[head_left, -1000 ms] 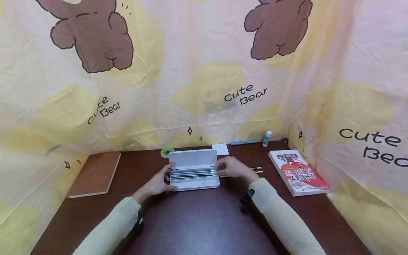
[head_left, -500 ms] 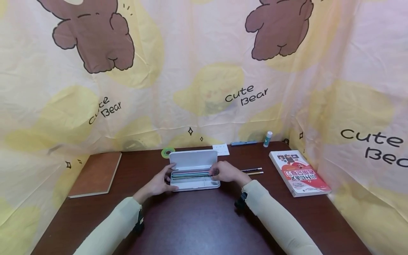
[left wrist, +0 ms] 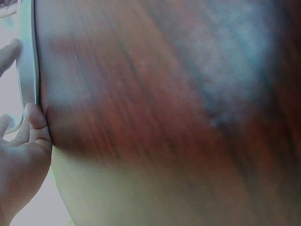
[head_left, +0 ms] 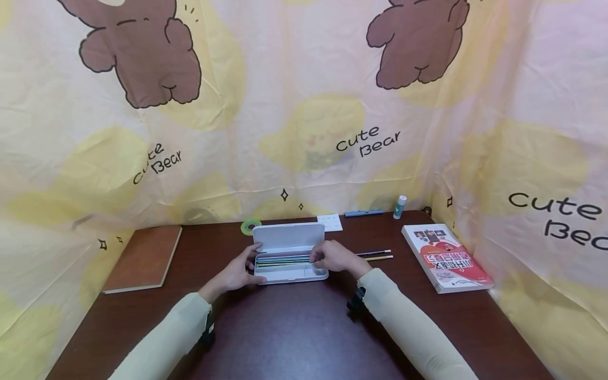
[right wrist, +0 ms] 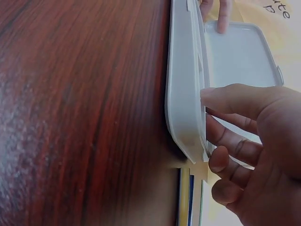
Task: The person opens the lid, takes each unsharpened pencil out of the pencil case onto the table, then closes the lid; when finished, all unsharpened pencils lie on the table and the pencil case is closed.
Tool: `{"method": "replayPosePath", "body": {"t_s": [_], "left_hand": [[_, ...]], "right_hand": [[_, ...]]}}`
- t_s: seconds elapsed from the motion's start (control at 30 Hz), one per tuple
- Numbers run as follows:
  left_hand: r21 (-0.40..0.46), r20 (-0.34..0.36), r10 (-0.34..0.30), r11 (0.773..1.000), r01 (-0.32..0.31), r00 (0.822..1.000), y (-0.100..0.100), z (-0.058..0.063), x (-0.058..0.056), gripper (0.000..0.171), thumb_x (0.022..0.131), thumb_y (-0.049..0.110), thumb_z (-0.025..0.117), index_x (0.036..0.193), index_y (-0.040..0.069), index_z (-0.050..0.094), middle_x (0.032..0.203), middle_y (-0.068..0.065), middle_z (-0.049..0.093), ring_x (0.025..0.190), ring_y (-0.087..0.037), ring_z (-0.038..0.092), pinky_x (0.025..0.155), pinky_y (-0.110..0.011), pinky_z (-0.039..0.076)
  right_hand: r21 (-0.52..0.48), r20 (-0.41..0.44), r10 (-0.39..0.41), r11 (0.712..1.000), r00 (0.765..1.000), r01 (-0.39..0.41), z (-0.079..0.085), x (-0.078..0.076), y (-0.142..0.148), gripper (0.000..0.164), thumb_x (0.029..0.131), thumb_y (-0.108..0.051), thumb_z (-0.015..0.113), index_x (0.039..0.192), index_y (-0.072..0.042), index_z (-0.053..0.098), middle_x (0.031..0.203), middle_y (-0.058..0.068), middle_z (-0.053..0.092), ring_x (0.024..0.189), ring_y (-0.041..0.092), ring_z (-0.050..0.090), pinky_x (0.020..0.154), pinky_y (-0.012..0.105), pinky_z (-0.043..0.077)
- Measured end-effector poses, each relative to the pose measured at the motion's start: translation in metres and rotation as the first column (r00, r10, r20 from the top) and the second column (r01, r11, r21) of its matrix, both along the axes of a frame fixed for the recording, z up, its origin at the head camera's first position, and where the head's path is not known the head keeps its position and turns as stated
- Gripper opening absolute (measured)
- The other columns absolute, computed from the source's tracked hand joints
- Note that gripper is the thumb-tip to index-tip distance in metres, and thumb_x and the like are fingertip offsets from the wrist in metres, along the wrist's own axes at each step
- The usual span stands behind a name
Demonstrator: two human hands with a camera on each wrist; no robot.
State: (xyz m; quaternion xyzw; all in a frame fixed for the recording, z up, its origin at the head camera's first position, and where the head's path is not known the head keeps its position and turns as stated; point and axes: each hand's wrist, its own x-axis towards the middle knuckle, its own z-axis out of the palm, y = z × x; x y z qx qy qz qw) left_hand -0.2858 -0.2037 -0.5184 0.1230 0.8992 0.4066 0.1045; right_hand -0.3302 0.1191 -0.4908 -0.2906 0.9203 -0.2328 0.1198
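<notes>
A white pencil case (head_left: 280, 275) lies on the table with its lid (head_left: 288, 238) raised. Several pencils (head_left: 282, 260) lie side by side in its rear part. My left hand (head_left: 236, 272) grips the case's left end, thumb at the front corner and fingers at the hinge side. Over the right end, my right hand (head_left: 334, 257) reaches in with bent fingers. In the right wrist view its thumb (right wrist: 225, 100) is at the case's rim, and the other fingertips are partly behind that rim. Whether it pinches a pencil is hidden.
Two more pencils (head_left: 380, 255) lie right of the case. Behind stand green tape (head_left: 244, 227), a white paper (head_left: 334, 224), a blue pen (head_left: 363, 213) and a glue stick (head_left: 399, 207). A brown notebook (head_left: 142, 259) is left; a thick book (head_left: 446, 258) is right.
My right hand has moved left from beside the case's right end to over its inside, uncovering more of the two pencils on the table. The left hand keeps its grip.
</notes>
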Motion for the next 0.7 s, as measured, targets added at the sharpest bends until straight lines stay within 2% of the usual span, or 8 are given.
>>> {"method": "replayPosePath", "body": {"t_s": [0.43, 0.7], "left_hand": [[-0.010, -0.005, 0.003, 1.000, -0.003, 1.000, -0.0009, 0.0015, -0.0002, 0.102, 0.074, 0.036, 0.089, 0.156, 0.029, 0.028, 0.143, -0.011, 0.052, 0.101, -0.020, 0.052, 0.084, -0.032, 0.044], [0.008, -0.004, 0.001, 1.000, -0.001, 1.000, 0.0005, 0.0025, 0.0003, 0.100, 0.074, 0.034, 0.089, 0.155, 0.029, 0.029, 0.140, -0.010, 0.053, 0.099, -0.021, 0.052, 0.084, -0.033, 0.043]], "right_hand": [[0.020, 0.030, -0.029, 0.999, 0.999, 0.028, 0.0054, 0.0017, -0.0059, 0.007, 0.090, -0.015, 0.073, 0.097, -0.015, 0.076, 0.087, -0.006, 0.068, 0.081, 0.013, 0.058, 0.077, 0.032, 0.050], [-0.010, 0.005, -0.031, 0.999, 1.000, 0.031, 0.0049, 0.0031, -0.0047, 0.009, 0.089, -0.012, 0.074, 0.098, -0.013, 0.077, 0.085, -0.006, 0.069, 0.079, 0.012, 0.058, 0.075, 0.031, 0.050]]}}
